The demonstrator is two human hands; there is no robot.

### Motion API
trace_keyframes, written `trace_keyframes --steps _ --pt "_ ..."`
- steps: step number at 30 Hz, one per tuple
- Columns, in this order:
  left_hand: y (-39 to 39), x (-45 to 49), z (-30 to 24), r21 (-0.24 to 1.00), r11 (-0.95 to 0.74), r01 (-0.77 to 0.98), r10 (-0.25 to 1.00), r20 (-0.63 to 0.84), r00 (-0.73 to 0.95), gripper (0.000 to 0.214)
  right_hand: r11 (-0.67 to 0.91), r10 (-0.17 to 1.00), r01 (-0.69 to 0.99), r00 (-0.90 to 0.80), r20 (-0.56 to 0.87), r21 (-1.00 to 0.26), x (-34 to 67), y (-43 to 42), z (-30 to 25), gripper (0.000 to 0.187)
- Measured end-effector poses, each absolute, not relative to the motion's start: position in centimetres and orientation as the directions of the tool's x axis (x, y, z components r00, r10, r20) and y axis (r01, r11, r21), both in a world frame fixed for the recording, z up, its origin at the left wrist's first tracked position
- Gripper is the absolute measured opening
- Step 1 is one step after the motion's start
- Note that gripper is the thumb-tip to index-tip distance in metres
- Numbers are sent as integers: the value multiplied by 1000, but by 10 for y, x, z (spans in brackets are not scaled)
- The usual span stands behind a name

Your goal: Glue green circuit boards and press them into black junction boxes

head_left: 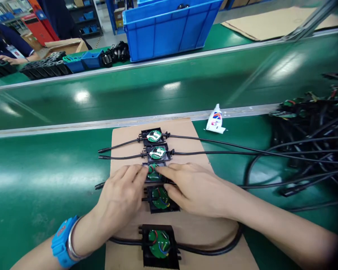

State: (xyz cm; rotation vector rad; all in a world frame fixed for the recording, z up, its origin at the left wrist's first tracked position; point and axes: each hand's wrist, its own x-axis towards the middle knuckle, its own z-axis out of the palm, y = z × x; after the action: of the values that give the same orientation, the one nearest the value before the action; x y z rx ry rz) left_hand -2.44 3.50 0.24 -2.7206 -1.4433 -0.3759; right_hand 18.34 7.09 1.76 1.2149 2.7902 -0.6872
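Several black plastic cases with green circuit boards lie in a column on a cardboard sheet (pixel 202 228). Both hands are at the middle case (pixel 154 171). My left hand (pixel 125 193) has its fingers curled together at that case's left end. From the right, my right hand (pixel 197 185) presses its index finger by the board and keeps the thumb lower at the case's edge. Fingers partly hide this case and its cable. The two farther cases, an upper one (pixel 153 136) and a lower one (pixel 157 152), carry white paste. Nearer me are another case (pixel 161 198) and the nearest case (pixel 160 245), with coloured wires showing.
A white tube (pixel 215 120) lies beyond the cardboard. Tangled black cables (pixel 312 138) are heaped at the right. Behind a metal-edged green surface stand a blue crate (pixel 171 32), small blue bins (pixel 92 59) and black parts (pixel 46 65). A co-worker's hand (pixel 12 59) is at far left.
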Motion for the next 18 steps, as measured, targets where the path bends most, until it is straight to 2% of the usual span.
trace_keyframes --steps 3,6,7,10,13,15,18 --pt "39 -21 -1 236 -695 679 718 193 668 24 481 733 763 -620 -280 -431 193 74 24 21" --pt "44 -19 -7 303 -703 643 697 115 708 23 461 744 781 -599 -296 -422 195 73 28 5" --pt "45 -19 -8 315 -689 652 707 98 700 24 477 734 769 -615 -290 -425 195 73 27 7" --pt "45 -19 -10 326 -661 676 731 75 679 25 540 718 707 -670 -188 -457 195 72 19 12" --pt "43 -18 -10 317 -672 669 724 90 684 25 565 754 686 -655 -51 -458 197 73 7 19" --pt "41 -17 -10 293 -685 667 717 111 688 26 534 778 712 -625 -64 -456 199 75 3 24" --pt "40 -15 -8 249 -694 675 715 134 686 28 460 755 726 -623 -205 -511 199 81 7 30"
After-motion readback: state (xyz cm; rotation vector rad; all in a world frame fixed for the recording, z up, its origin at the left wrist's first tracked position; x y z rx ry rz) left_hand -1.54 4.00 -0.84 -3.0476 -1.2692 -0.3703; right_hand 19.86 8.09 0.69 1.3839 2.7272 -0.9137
